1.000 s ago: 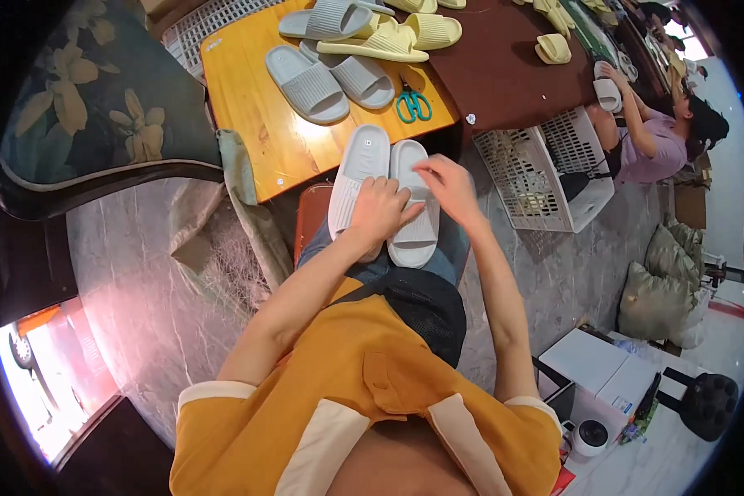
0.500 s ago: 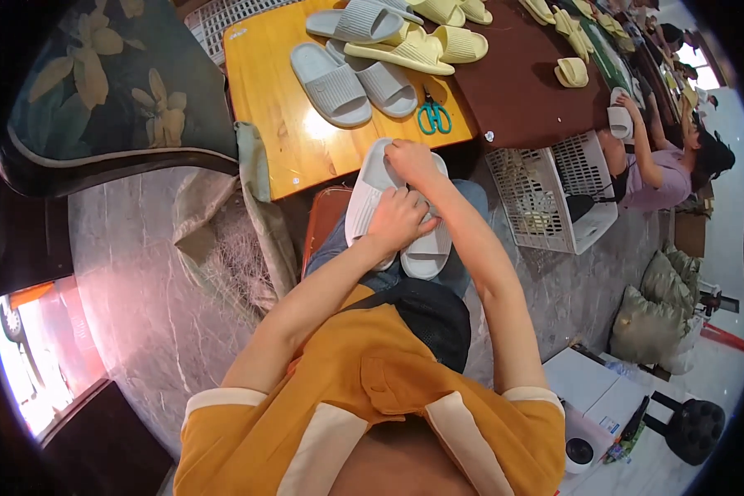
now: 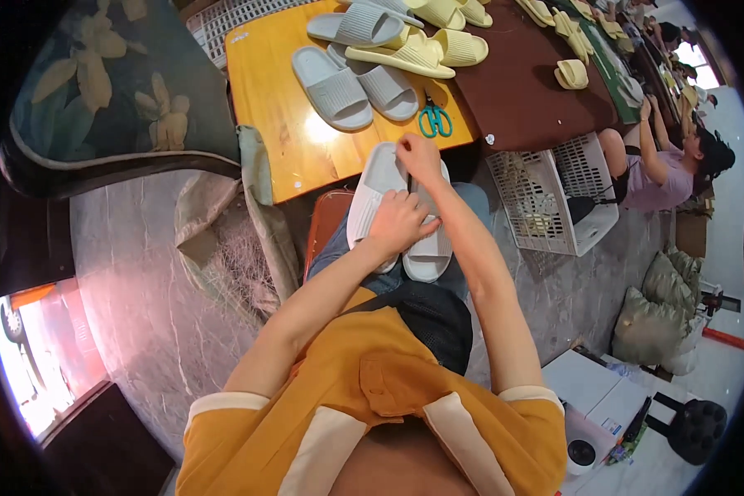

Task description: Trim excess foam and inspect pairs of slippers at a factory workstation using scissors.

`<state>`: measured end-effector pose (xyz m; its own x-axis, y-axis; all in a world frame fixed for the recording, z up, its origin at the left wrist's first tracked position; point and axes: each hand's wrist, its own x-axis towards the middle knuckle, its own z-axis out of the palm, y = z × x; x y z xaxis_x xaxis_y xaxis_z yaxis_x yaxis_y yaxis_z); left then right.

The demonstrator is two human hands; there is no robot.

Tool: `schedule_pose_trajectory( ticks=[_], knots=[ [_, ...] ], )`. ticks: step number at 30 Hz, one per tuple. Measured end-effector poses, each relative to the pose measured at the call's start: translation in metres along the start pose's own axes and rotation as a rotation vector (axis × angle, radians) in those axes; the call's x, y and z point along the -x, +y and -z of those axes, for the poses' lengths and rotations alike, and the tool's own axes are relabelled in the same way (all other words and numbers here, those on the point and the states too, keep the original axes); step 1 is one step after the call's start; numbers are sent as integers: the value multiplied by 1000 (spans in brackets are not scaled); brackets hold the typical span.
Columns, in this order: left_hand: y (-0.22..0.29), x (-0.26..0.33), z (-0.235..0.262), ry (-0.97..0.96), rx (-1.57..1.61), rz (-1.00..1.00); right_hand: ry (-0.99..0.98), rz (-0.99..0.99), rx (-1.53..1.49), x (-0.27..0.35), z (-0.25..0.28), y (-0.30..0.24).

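A pair of light grey-white slippers lies on my lap, the left slipper and the right slipper side by side. My left hand is curled over their ribbed straps and grips the left one. Above it, my right hand is closed in a pinch by the inner edges at the far end of the pair. Whatever lies between those fingertips is too small to make out. Teal-handled scissors rest on the yellow wooden table just beyond, beside several grey slippers.
Yellow slippers lie at the table's far edge. To the right are a brown-covered table and a white plastic crate. A co-worker sits past it. An open sack and a floral-backed chair stand left.
My right hand has shifted slightly right along the slippers' far end, its fingers pinched. My left hand keeps its place. The co-worker's hands and slipper have moved farther right.
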<state>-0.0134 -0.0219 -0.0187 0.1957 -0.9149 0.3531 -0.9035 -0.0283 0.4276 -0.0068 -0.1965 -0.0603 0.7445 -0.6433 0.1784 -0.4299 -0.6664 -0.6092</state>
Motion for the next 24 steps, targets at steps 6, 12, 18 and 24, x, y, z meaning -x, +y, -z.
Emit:
schedule_pose_trajectory(
  ticks=[6, 12, 18, 24],
  knots=[
    [-1, -4, 1, 99, 8, -27, 322, -355, -398, 0, 43, 65],
    [0, -7, 6, 71, 19, -26, 509, -434, 276, 1, 124, 133],
    [6, -8, 8, 65, 26, -24, 254, -324, 526, -7, 122, 134],
    [3, -4, 9, 77, 15, -27, 272, -130, 212, 26, 129, 132]
  ],
)
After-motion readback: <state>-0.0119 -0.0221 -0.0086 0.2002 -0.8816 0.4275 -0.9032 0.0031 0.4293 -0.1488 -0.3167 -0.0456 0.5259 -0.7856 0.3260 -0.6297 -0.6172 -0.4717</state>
